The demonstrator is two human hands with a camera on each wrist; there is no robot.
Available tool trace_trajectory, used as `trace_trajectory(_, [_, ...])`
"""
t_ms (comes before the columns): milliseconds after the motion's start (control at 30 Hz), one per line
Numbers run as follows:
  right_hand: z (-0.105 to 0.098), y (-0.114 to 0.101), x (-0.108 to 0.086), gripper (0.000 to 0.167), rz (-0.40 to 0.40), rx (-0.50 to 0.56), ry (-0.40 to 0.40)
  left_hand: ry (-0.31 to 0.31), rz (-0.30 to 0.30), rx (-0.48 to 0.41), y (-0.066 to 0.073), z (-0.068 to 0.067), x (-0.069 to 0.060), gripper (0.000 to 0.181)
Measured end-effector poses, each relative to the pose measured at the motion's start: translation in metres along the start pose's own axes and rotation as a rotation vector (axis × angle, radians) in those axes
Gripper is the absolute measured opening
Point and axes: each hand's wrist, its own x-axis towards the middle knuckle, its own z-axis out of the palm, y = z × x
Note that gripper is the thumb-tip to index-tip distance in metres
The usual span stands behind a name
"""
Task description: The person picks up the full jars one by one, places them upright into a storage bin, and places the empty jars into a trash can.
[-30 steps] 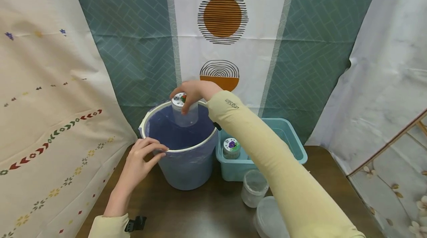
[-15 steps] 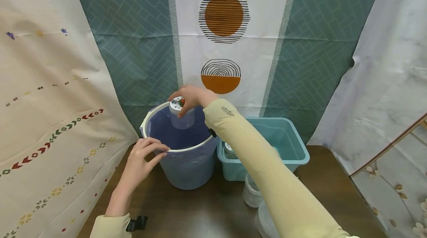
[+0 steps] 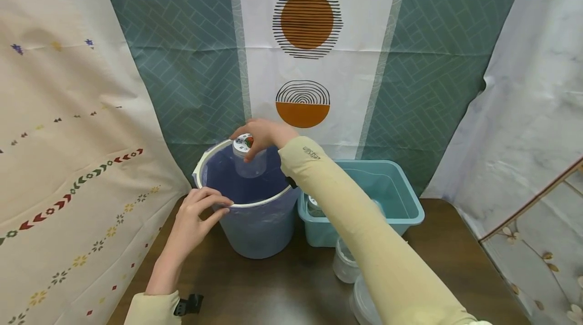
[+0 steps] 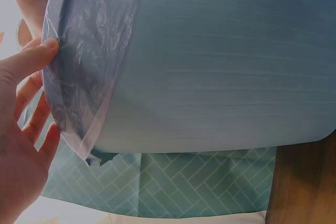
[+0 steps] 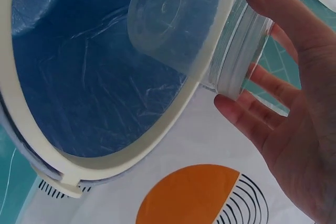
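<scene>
My right hand grips a clear plastic jar around its white printed lid, with the thumb on the near side. The jar hangs upright in the mouth of a blue trash bin, its lower part below the rim. Seen from the right wrist, the jar crosses inside the cream rim ring. At the bin's near left edge, my left hand pinches the rim and the plastic liner. The left wrist view has its thumb outside over the liner.
Right of the bin stands a turquoise plastic tub, with a small lidded jar in it. On the brown table before the tub are a clear jar and a round clear container, partly behind my right sleeve. Printed cloths hang behind.
My right hand and the jar have come slightly lower and to the left, deeper into the bin's mouth, then stayed nearly still. The left hand keeps its place on the rim.
</scene>
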Motion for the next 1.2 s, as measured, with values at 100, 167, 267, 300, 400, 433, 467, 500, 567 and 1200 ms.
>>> trace_trajectory(100, [0.002, 0.001, -0.001, 0.075, 0.014, 0.003, -0.007, 0.003, 0.006, -0.001, 0.0, 0.0, 0.0, 0.033])
trace_trajectory(167, [0.003, 0.002, -0.001, 0.078, 0.028, 0.006, -0.007, 0.007, 0.012, -0.002, 0.0, 0.0, 0.0, 0.034])
trace_trajectory(267, [0.006, 0.003, -0.002, 0.083, 0.05, 0.013, -0.004, 0.01, 0.02, -0.001, 0.0, 0.001, 0.0, 0.034])
trace_trajectory(300, [0.007, 0.004, -0.002, 0.085, 0.055, 0.014, -0.003, 0.011, 0.022, -0.001, 0.0, 0.001, 0.0, 0.034])
trace_trajectory(400, [0.009, 0.005, -0.003, 0.087, 0.062, 0.01, -0.006, 0.011, 0.024, 0.003, 0.0, 0.001, 0.0, 0.033])
trace_trajectory(433, [0.009, 0.005, -0.003, 0.087, 0.062, 0.007, -0.008, 0.012, 0.023, 0.004, 0.0, 0.001, 0.0, 0.033])
trace_trajectory(467, [0.01, 0.005, -0.004, 0.087, 0.059, 0.001, -0.01, 0.012, 0.023, 0.006, 0.0, 0.001, 0.0, 0.033])
trace_trajectory(500, [0.01, 0.005, -0.004, 0.087, 0.06, -0.001, -0.011, 0.012, 0.021, 0.007, 0.0, 0.001, 0.0, 0.033])
trace_trajectory(567, [0.011, 0.005, -0.005, 0.087, 0.055, -0.005, -0.011, 0.012, 0.017, 0.007, 0.0, 0.001, 0.0, 0.034])
trace_trajectory(1200, [0.014, 0.012, -0.017, 0.081, 0.053, 0.033, 0.01, 0.012, 0.006, -0.005, 0.0, 0.001, -0.001, 0.033])
